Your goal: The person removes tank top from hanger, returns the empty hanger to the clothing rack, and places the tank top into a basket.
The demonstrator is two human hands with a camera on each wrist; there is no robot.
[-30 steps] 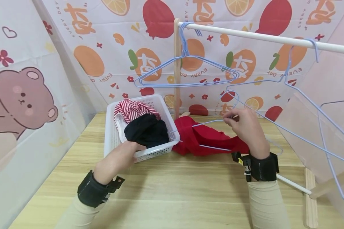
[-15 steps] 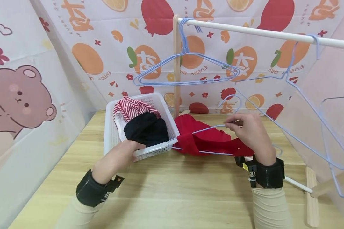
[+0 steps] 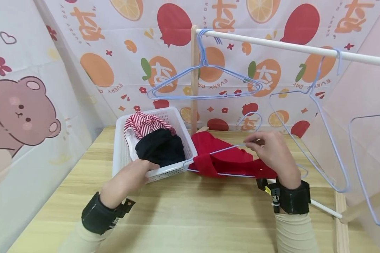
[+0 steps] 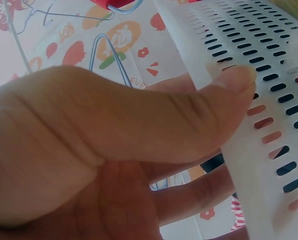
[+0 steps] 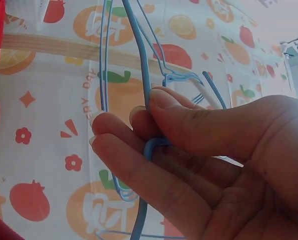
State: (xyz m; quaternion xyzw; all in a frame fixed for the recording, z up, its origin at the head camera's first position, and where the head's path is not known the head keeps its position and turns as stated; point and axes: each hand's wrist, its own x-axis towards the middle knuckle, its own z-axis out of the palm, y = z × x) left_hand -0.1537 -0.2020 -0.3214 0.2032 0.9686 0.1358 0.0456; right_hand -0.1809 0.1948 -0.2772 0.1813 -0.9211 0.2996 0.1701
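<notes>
My left hand (image 3: 128,179) grips the front rim of a white plastic basket (image 3: 169,171). In the left wrist view the thumb lies on the basket's perforated outer wall (image 4: 283,190), with fingers behind the rim. A black cloth (image 3: 159,147) and a red-and-white striped cloth (image 3: 147,124) lie inside. My right hand (image 3: 273,151) pinches a blue wire hanger (image 3: 226,149) between thumb and fingers near its neck, also plain in the right wrist view (image 5: 141,60). A red garment (image 3: 216,144) lies partly over that hanger, beside the basket. The hanger's left corner overlaps the basket's front right corner in view.
A white rod (image 3: 272,44) on a wooden post (image 3: 194,80) carries several blue hangers (image 3: 206,96) at the left. Another hanger (image 3: 332,147) hangs farther right, near the right arm. The rack's wooden foot (image 3: 341,225) stands at the table's right side.
The held hanger has come lower and nearer, its left corner dropping in front of the basket's corner. A hanger on the rod at right has swung round. The left hand keeps its hold.
</notes>
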